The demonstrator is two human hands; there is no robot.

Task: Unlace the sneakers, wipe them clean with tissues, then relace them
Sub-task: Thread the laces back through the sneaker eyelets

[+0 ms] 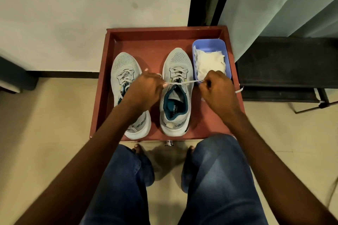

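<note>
We note a beige tiled floor [45, 142], off-white wall [91, 14] far, teal curtain [283, 5] and black bench [285, 71] right.

Two grey mesh sneakers, the left sneaker [126, 82] and the right sneaker [176, 93], stood side by side, toes away from the person, in a shallow red wooden tray [164, 41] on the floor. A lilac plastic tub [210, 43] holding crumpled white tissues [210, 63] sat just right of the right sneaker, in the tray's far right corner
</note>
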